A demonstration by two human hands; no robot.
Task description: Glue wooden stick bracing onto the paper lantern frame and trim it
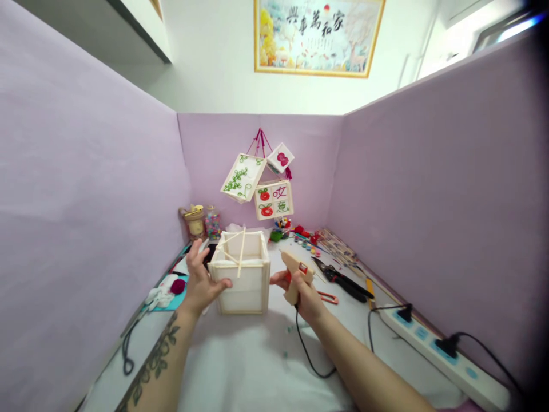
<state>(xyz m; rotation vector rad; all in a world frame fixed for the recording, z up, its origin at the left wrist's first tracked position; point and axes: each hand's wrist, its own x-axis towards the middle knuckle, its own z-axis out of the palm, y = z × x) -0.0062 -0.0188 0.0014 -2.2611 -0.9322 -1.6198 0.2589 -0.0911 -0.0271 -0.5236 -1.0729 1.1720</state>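
Observation:
A square box lantern [243, 294] of pale wooden sticks and white translucent sides stands on the table, its top open. Thin sticks [241, 252] lie across that top, some crossing at an angle. My left hand [201, 281] is at the box's left side, thumb against the front face and the other fingers bent upward beside the back edge. In my right hand [302, 290] is a cream hot glue gun [294, 272], gripped by the handle, nozzle pointing up and left. Its tip is to the right of the box, apart from it.
Right of the glue gun lie black-handled pruning shears [343, 280] and an orange-red cutter [328, 297]. A white power strip [446, 355] with plugs and cords runs along the right edge. Jars [212, 223] stand back left. Decorated lanterns [274, 200] hang at the rear purple panel.

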